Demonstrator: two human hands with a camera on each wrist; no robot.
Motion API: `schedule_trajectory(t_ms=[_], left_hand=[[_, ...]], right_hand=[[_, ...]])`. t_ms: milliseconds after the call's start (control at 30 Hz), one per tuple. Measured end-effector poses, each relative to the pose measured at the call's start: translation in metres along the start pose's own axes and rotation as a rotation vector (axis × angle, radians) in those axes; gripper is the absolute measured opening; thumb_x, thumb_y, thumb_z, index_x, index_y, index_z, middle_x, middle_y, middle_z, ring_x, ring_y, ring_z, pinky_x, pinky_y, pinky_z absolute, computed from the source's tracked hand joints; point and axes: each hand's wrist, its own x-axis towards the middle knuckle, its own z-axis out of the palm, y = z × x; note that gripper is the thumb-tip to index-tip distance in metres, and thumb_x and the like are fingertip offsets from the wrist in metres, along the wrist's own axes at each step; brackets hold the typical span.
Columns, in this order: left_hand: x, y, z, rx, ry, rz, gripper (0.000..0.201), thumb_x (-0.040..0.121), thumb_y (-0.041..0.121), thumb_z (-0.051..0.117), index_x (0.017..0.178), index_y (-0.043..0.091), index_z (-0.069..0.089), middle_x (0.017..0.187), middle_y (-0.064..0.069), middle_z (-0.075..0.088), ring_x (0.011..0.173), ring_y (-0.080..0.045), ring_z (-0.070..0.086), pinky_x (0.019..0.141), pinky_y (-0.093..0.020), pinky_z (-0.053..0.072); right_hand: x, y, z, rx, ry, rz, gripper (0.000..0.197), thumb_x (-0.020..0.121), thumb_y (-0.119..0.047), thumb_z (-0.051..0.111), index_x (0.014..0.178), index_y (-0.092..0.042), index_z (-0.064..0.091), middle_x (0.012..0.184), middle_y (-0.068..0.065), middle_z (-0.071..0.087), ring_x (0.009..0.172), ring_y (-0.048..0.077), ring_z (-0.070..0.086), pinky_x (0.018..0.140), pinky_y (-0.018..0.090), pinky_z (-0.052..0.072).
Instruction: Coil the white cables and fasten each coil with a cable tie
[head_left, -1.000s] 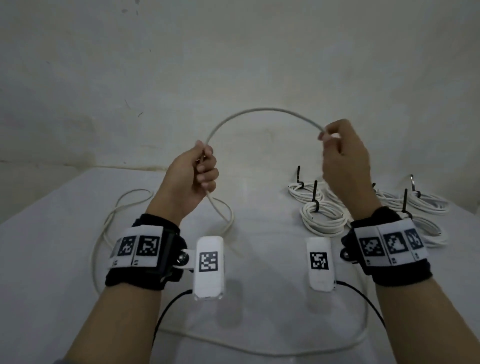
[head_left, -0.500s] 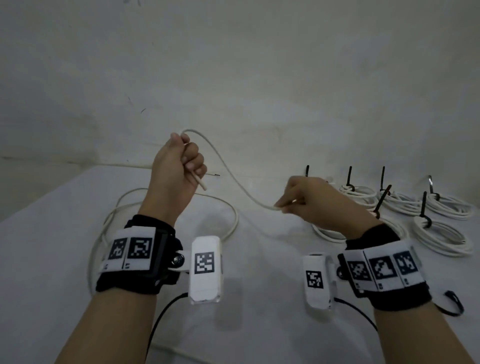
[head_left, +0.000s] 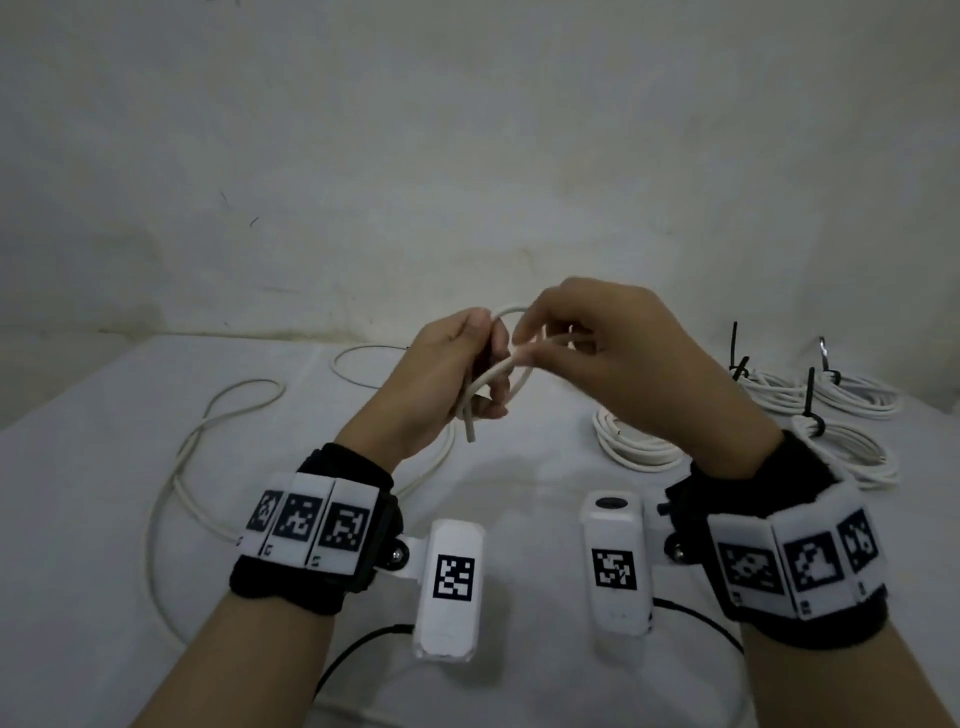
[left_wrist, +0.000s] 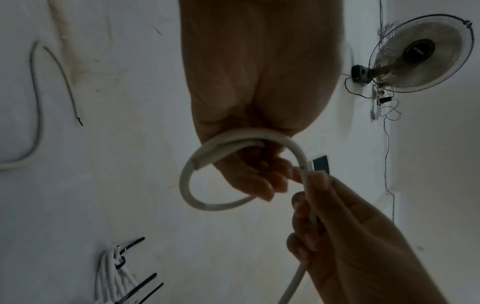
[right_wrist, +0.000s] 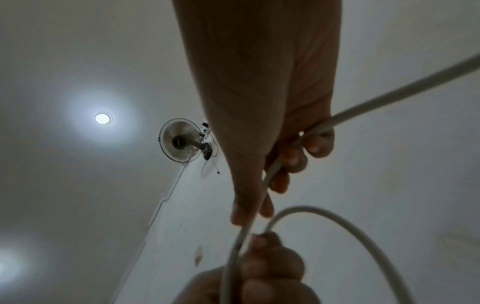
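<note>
Two hands, one small loop of white cable (head_left: 506, 338) held above the bench (head_left: 78, 519).
Left hand (head_left: 441, 379) grips the loop closed; right hand (head_left: 587, 343) pinches the cable's running length beside it.

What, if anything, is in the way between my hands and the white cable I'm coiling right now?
Nothing visible. The left hand already grips the first loop of the white cable, its cut end sticking out below the fist, and the right hand pinches the cable just beside it. The loose remainder trails on the table, apart from the tied coils.
</note>
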Motion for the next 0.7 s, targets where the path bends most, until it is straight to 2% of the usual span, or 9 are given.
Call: schedule_trajectory(t_ms=[133,167,233,333,400,467,533,600,700], left_hand=[[-0.002,0.002,0.005,-0.051,-0.058,0.032,0.04,0.104,0.024,0.026,0.073,0.009,0.046,0.05,0.0,0.047,0.038,-0.01,0.037,0.042,-0.02,0.036],[-0.002,0.002,0.005,-0.069,-0.067,0.035,0.039,0.104,0.023,0.026,0.074,0.009,0.046,0.048,0.001,0.044,0.037,-0.009,0.031,0.04,-0.018,0.032],[-0.002,0.002,0.004,-0.074,-0.082,0.028,0.039,0.103,0.025,0.027,0.073,0.009,0.047,0.046,0.003,0.035,0.037,-0.007,0.023,0.038,-0.016,0.024],[-0.002,0.003,0.005,-0.109,-0.077,0.013,0.041,0.102,0.029,0.028,0.07,0.011,0.047,0.047,0.005,0.027,0.038,-0.005,0.02,0.038,-0.017,0.018],[-0.001,0.003,0.007,-0.164,-0.053,0.013,0.042,0.103,0.031,0.027,0.07,0.012,0.045,0.048,0.006,0.027,0.038,-0.004,0.02,0.038,-0.016,0.019],[0.0,0.003,0.01,-0.191,-0.037,0.03,0.041,0.103,0.03,0.026,0.073,0.012,0.046,0.049,0.006,0.029,0.039,-0.005,0.023,0.039,-0.016,0.024],[0.0,0.003,0.01,-0.181,-0.029,0.037,0.039,0.104,0.029,0.027,0.076,0.011,0.049,0.05,0.006,0.033,0.04,-0.006,0.027,0.042,-0.017,0.03],[0.0,0.005,0.009,-0.162,-0.037,0.017,0.04,0.104,0.031,0.027,0.078,0.011,0.051,0.051,0.006,0.034,0.041,-0.006,0.028,0.044,-0.018,0.032],[-0.001,0.009,0.004,-0.188,-0.092,-0.077,0.047,0.101,0.043,0.025,0.074,0.013,0.05,0.049,0.006,0.03,0.039,-0.006,0.026,0.043,-0.018,0.031]], right_hand=[[-0.001,0.014,0.0,0.035,0.113,0.1,0.038,0.084,-0.036,0.068,0.118,-0.02,0.065,0.07,-0.013,0.045,0.066,-0.003,0.048,0.065,0.008,0.035],[-0.001,0.016,0.002,0.034,0.12,0.109,0.036,0.085,-0.039,0.066,0.116,-0.021,0.067,0.071,-0.012,0.045,0.066,-0.001,0.048,0.064,0.01,0.035],[0.0,0.02,0.007,0.03,0.178,0.104,0.03,0.085,-0.046,0.061,0.093,-0.019,0.072,0.069,-0.01,0.044,0.063,0.004,0.046,0.059,0.013,0.034],[0.003,0.022,0.016,0.071,0.284,0.107,0.033,0.083,-0.043,0.06,0.07,-0.014,0.064,0.066,-0.007,0.043,0.06,0.008,0.043,0.056,0.015,0.032],[0.004,0.023,0.021,0.182,0.303,0.139,0.033,0.087,-0.037,0.063,0.068,-0.01,0.061,0.063,-0.004,0.05,0.059,0.01,0.05,0.058,0.014,0.037],[0.004,0.022,0.023,0.407,0.266,0.232,0.033,0.091,-0.031,0.062,0.069,-0.006,0.058,0.054,-0.003,0.055,0.052,0.014,0.059,0.055,0.024,0.047],[0.004,0.02,0.025,0.536,0.235,0.29,0.035,0.092,-0.032,0.058,0.068,-0.008,0.054,0.043,-0.005,0.047,0.038,0.015,0.051,0.045,0.024,0.042],[0.003,0.02,0.026,0.516,0.242,0.293,0.037,0.093,-0.037,0.056,0.063,-0.015,0.05,0.041,-0.007,0.039,0.038,0.012,0.037,0.046,0.024,0.033],[0.004,0.018,0.027,0.468,0.242,0.27,0.042,0.094,-0.038,0.055,0.059,-0.017,0.044,0.042,-0.007,0.036,0.043,0.007,0.032,0.05,0.026,0.03]])
